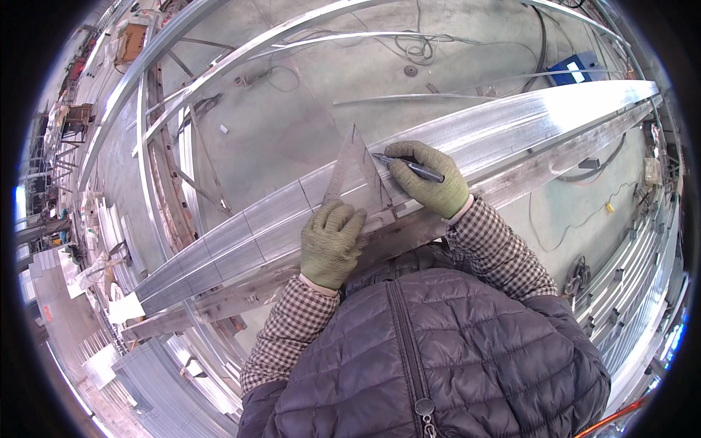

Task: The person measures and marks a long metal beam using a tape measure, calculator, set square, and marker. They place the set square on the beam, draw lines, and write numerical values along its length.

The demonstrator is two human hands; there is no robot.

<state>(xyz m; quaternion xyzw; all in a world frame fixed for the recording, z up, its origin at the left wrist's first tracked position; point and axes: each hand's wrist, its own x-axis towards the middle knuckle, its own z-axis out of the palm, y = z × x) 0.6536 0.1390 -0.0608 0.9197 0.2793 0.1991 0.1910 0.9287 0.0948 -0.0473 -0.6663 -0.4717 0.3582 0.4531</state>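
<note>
A triangular set square (340, 169) lies across long silvery metal profiles (274, 208), its tip pointing away from me. My left hand (334, 244), in a green work glove, is closed at the near left corner of the set square and presses it to the metal. In my gloved right hand (432, 181) is a dark marker pen (420, 170), its tip beside the right edge of the set square near the top. Several thin dark lines cross the profiles to the left. My left fingertips are partly hidden.
A worn beam (401, 232) supports the profiles along my side. Beyond them, cables (420, 47) and a blue case (577, 69) lie on the floor. Long metal frames (186, 87) stand at the far left. More metal lengths (624, 306) are stacked at the right.
</note>
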